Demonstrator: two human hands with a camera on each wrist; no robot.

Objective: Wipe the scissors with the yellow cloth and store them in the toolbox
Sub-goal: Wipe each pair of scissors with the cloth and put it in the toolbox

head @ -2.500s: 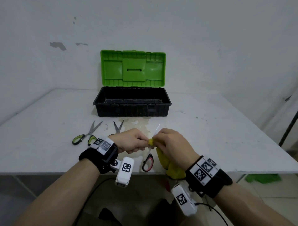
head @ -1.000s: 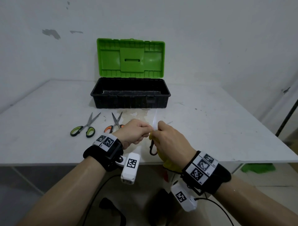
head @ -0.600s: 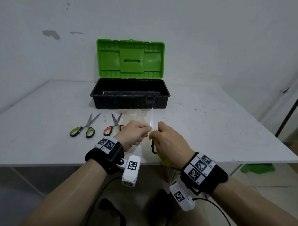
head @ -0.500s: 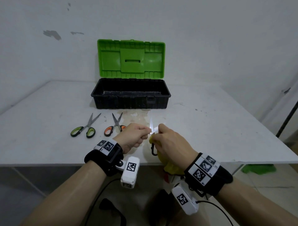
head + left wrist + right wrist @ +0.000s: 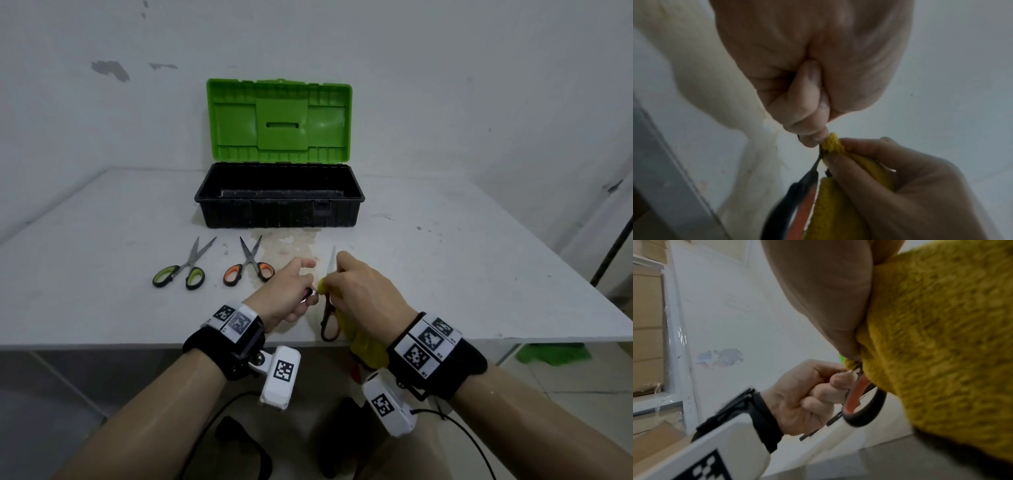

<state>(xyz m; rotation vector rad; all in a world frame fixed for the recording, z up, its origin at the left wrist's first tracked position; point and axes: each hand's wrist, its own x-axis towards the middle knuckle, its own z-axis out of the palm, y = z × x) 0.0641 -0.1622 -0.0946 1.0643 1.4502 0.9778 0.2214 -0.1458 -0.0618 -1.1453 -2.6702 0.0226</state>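
Note:
Black-and-red-handled scissors point(image 5: 329, 323) are held upright over the table's front edge, with the blade tip point(image 5: 332, 260) pointing away from me. My left hand point(image 5: 305, 291) grips one handle; its fist point(image 5: 807, 394) shows in the right wrist view beside the handle loop point(image 5: 865, 410). My right hand point(image 5: 337, 274) pinches the yellow cloth point(image 5: 368, 346) around the blade near the pivot, and the rest of the cloth hangs below. Up close, the cloth point(image 5: 838, 203) wraps the blade by the handle point(image 5: 789, 203). The black toolbox point(image 5: 274, 214) stands behind, its green lid point(image 5: 279, 120) open.
Green-handled scissors point(image 5: 181, 270) and orange-handled scissors point(image 5: 250, 267) lie on the white table point(image 5: 479, 274) to the left of my hands. A pale stain spreads in front of the toolbox. Off the table's right side are a green cloth point(image 5: 548, 354) on the floor and a dark pole point(image 5: 613, 246).
Both hands keep hold of the scissors and cloth. The pair has shifted slightly right, and one finger of my left hand now sticks out forward.

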